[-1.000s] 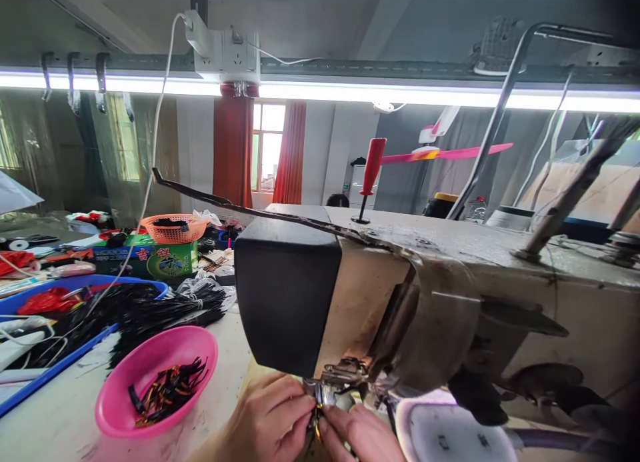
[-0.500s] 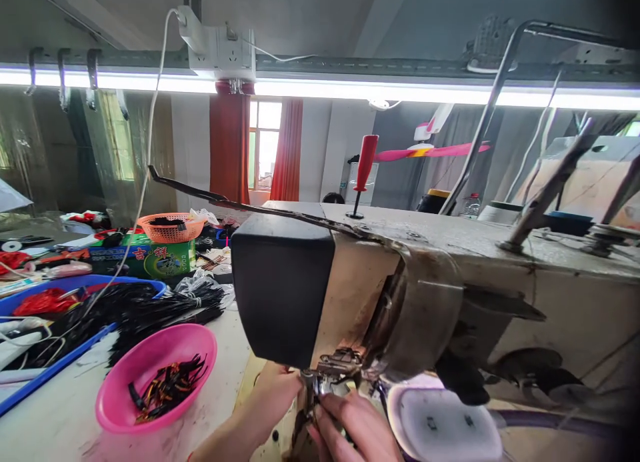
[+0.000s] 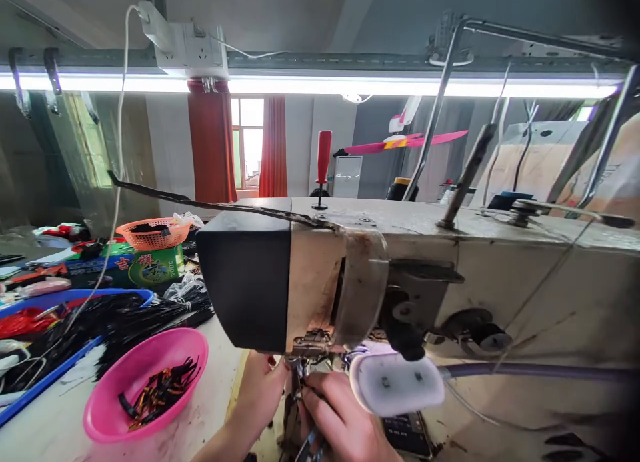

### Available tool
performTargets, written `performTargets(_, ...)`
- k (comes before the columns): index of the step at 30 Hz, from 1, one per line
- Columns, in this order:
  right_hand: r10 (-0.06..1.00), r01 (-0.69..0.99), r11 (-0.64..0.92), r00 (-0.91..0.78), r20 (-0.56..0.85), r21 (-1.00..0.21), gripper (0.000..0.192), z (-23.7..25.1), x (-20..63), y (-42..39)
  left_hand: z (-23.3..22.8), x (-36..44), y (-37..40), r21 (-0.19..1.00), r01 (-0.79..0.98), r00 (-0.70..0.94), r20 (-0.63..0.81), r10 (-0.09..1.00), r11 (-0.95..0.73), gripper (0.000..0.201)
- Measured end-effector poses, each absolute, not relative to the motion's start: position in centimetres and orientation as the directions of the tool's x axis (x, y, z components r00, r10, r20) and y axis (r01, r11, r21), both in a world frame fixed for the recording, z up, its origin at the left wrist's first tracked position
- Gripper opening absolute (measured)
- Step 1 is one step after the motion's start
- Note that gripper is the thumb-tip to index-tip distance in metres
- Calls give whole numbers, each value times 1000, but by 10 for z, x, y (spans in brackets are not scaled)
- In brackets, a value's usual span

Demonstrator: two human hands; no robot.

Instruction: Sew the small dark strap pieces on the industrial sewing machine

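Observation:
A sewing machine (image 3: 313,262) with a dark end cover fills the middle of the view. My left hand (image 3: 260,389) is beneath its head, on the left of the needle area, with the fingers bent together. Close on the other side, my right hand (image 3: 340,409) has its thumb and fingers pressed together beside the presser foot. Whatever lies between the fingertips is too small and too hidden to name. A dark, bluish strip (image 3: 313,445) shows below my right hand; I cannot tell whether it is held.
A pink bowl (image 3: 95,409) with black and orange pieces stands at the left, near a blue tray (image 3: 55,382) and bundled black cords (image 3: 150,319). A white lamp (image 3: 400,382) hangs right of my hands, above a phone-like device (image 3: 407,435). A red screwdriver (image 3: 325,157) stands upright on the machine.
The view has turned to the right, so the machine appears further left and more of its right side shows. My hands stay together at the needle area.

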State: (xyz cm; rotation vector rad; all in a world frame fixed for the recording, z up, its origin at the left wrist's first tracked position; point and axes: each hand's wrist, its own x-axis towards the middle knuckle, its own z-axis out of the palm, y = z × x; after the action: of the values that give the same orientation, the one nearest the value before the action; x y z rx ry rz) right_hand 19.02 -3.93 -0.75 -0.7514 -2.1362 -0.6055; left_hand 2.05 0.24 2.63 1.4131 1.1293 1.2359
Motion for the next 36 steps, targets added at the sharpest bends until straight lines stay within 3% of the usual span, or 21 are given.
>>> performTargets(3,309,689,717,-447,839,103,38,-11,195,-39,29,7,-2,988,80,125,124,984,-135,35)
performTargets(7,443,759,652,-387,808,6,43,-11,202,-40,37,2,-6,997,67,227,10,974,-26,29)
performTargets(17,589,791,612,-434,682,-26,55,-26,211,-45,25,7,2,999,-2,293,-50,955,52,27)
performTargets(27,581,789,615,-438,686,-17,53,-25,208,-48,28,6,1,998,44,292,-63,954,52,33)
performTargets(36,493,790,614,-384,781,2,42,-10,198,-49,30,5,1,999,38,319,-41,947,31,28)
